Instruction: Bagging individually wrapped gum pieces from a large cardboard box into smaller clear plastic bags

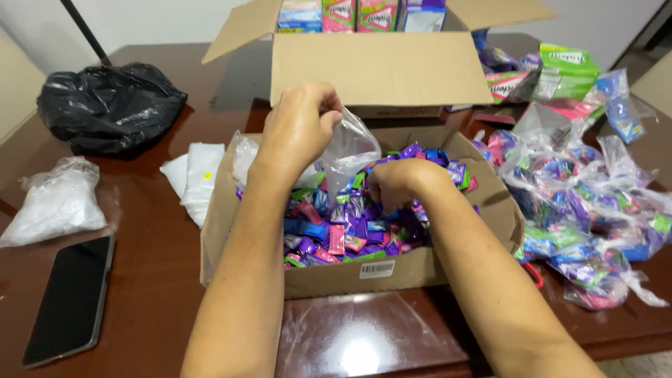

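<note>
An open cardboard box (329, 278) on the dark wooden table is full of small wrapped candies (343, 234) in purple, pink, blue and green. My left hand (297, 126) pinches the top of a clear plastic bag (350, 150) and holds it up over the box. Down among the candies, my right hand (395, 182) is closed on a handful, just under the bag's mouth.
A bigger cardboard box (381, 66) with colourful cartons stands behind. Several filled clear bags (581, 210) pile up at the right. A black bag (108, 105), white bags (56, 203), folded white plastic (196, 175) and a dark phone (70, 297) lie at the left.
</note>
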